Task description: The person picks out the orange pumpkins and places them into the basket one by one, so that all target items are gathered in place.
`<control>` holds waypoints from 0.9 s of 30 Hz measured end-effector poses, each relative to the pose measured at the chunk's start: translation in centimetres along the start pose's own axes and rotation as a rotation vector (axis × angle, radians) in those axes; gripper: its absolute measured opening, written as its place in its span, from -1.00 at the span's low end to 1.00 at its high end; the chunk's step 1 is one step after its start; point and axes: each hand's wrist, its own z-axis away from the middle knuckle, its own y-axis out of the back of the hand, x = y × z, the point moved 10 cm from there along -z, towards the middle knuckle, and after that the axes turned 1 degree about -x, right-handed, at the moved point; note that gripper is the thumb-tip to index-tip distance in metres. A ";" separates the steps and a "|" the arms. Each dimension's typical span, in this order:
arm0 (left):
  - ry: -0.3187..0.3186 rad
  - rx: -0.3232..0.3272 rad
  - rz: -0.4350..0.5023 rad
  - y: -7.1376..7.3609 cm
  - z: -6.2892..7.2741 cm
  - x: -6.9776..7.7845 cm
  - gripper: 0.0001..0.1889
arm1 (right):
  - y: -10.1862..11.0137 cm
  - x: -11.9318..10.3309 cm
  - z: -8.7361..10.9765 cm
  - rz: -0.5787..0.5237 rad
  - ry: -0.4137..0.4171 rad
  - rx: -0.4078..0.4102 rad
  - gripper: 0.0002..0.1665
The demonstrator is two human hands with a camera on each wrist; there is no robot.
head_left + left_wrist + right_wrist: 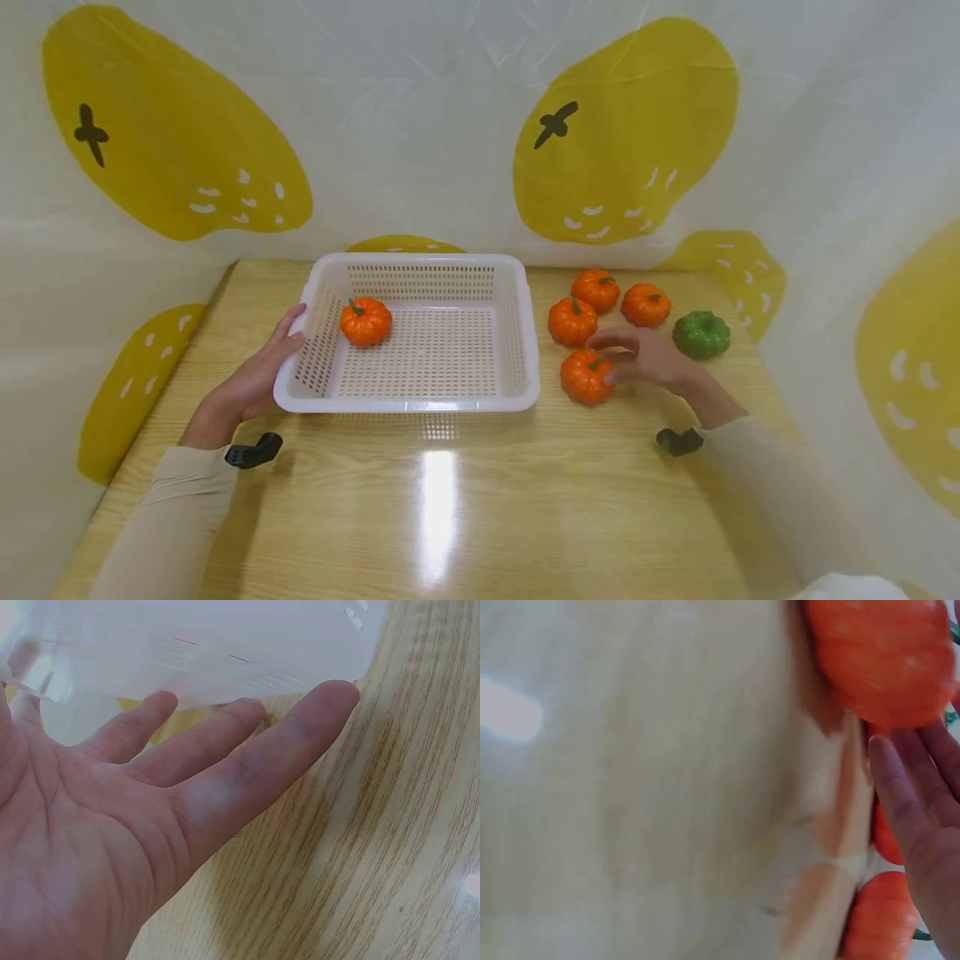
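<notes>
My left hand [262, 367] rests against the left side of a white plastic basket [408, 406], its fingertips at the rim. In the left wrist view the fingers [247, 765] extend fairly straight along the basket wall [247, 645]. One orange toy pumpkin [366, 322] sits inside the basket, toward the left. On the right, my right hand [648, 358] reaches around another orange pumpkin [587, 377], thumb at its right side and fingers over its far side. The right wrist view shows extended fingers [892, 776] close by that pumpkin [885, 660].
Behind the right hand stand more orange pumpkins [573, 322], [596, 290], [647, 305], and a green pumpkin [701, 335] lies to its right. All are on a wooden table [360, 517]. A white curtain [412, 125] with yellow fruit prints hangs along the back and sides.
</notes>
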 end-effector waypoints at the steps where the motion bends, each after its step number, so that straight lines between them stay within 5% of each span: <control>1: -0.002 -0.002 0.002 0.0 0.0 0.1 -0.39 | -0.2 0.1 0.1 0.002 0.012 -0.004 -0.21; 10: -0.017 -0.015 0.017 -0.2 0.1 0.3 -0.38 | -1.6 0.7 0.3 0.083 0.086 -0.040 0.05; 17: 0.012 0.019 -0.007 0.2 0.2 -0.1 -0.38 | -1.9 0.2 0.5 0.123 0.133 -0.026 0.06; 27: 0.005 0.012 -0.005 0.1 0.1 0.0 -0.39 | -1.6 0.5 0.6 0.106 0.058 -0.023 0.05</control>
